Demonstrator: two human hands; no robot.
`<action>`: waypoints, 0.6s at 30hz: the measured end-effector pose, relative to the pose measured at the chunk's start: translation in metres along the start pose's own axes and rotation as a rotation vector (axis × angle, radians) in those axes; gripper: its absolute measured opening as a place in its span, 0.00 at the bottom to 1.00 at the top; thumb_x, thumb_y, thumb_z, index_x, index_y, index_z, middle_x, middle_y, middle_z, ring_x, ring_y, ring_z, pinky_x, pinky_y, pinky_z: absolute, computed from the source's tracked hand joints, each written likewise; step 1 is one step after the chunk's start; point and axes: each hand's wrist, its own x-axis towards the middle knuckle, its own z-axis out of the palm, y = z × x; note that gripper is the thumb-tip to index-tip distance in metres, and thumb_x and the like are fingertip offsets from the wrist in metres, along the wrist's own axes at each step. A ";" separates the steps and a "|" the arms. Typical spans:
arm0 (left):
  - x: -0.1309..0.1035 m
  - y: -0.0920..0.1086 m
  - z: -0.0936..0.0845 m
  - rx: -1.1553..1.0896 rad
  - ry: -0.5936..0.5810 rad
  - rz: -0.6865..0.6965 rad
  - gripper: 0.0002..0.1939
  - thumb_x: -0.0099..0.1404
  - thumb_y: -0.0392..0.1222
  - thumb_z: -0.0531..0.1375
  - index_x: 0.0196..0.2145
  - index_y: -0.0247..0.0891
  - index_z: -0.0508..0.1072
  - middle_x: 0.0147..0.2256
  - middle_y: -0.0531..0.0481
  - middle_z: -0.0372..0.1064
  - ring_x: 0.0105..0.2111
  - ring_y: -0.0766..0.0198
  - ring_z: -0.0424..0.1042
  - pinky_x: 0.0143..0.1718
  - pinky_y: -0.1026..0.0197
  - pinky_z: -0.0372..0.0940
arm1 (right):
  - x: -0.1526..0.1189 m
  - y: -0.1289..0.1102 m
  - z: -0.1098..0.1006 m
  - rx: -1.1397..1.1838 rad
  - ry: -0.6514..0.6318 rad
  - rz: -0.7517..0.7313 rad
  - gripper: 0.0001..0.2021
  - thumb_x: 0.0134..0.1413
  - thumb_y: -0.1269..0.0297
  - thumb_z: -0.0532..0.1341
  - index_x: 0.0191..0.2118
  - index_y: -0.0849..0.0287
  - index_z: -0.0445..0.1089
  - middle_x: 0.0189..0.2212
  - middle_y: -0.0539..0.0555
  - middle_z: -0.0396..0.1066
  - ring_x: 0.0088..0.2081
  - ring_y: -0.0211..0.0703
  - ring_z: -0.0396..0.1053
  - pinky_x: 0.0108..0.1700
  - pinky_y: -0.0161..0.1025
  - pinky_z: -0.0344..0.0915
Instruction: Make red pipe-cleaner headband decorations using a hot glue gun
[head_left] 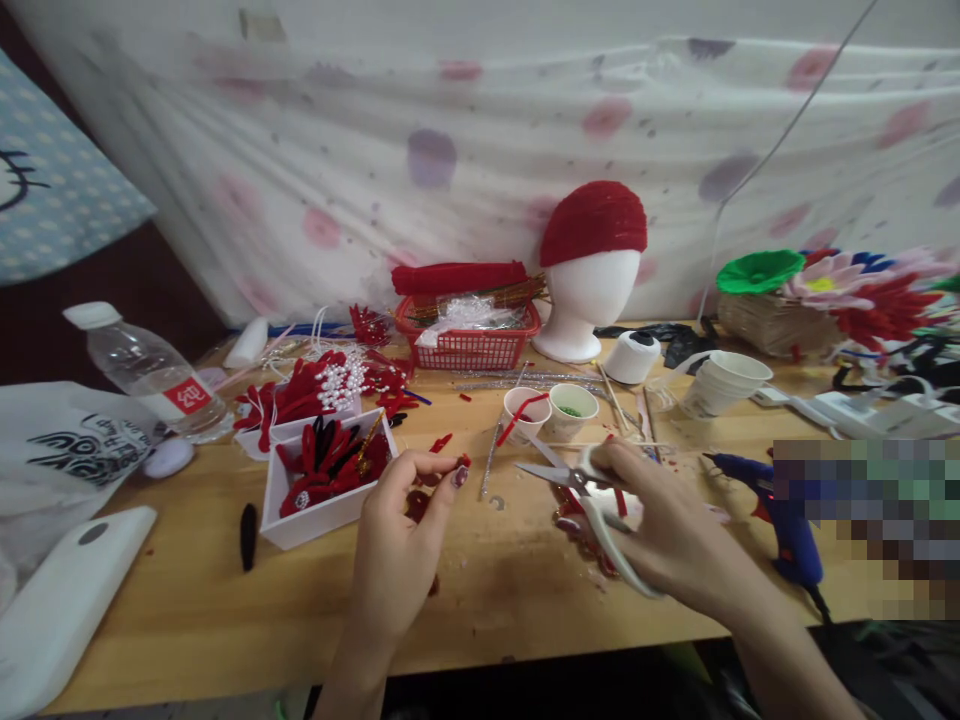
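My left hand point(401, 540) is raised over the table with thumb and forefinger pinched on a small red piece point(464, 461), too small to name surely. In my right hand point(660, 525) is a pair of scissors point(579, 480) with pale handles; the blades are apart and point left toward my left hand. Red and gold pieces point(600, 555) lie on the table beneath the scissors, partly hidden by my hand. A white box point(322, 520) of red and black fuzzy pieces stands left of my left hand. A red fuzzy strip point(517, 425) leans across a paper cup point(514, 398).
A second cup point(574, 410) holds green bits. Behind stand a red basket point(469, 350) and a white foam head point(589, 300) with a red cap. A blue glue gun point(795, 540) lies right; a water bottle point(150, 375) leans left near a white power bank-like device point(82, 600).
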 end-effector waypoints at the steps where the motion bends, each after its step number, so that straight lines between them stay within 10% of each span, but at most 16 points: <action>1: 0.001 0.000 0.000 0.014 -0.012 0.021 0.05 0.65 0.44 0.62 0.34 0.41 0.75 0.31 0.54 0.73 0.29 0.67 0.70 0.30 0.66 0.65 | -0.007 0.008 -0.006 -0.043 0.061 0.032 0.10 0.55 0.55 0.63 0.35 0.54 0.65 0.32 0.53 0.70 0.32 0.45 0.69 0.33 0.40 0.64; 10: -0.004 -0.001 0.024 0.332 -0.434 0.343 0.05 0.68 0.33 0.60 0.34 0.40 0.74 0.34 0.53 0.74 0.39 0.60 0.70 0.43 0.56 0.64 | -0.054 0.096 -0.010 -0.306 0.141 0.443 0.15 0.50 0.52 0.58 0.38 0.57 0.73 0.38 0.63 0.76 0.40 0.59 0.75 0.38 0.48 0.68; 18: -0.019 -0.003 0.057 0.596 -0.736 0.466 0.08 0.68 0.30 0.58 0.36 0.38 0.77 0.36 0.49 0.75 0.41 0.58 0.69 0.48 0.51 0.65 | -0.046 0.093 0.005 -0.396 0.081 0.482 0.13 0.55 0.53 0.56 0.38 0.56 0.69 0.33 0.59 0.77 0.36 0.56 0.75 0.34 0.44 0.63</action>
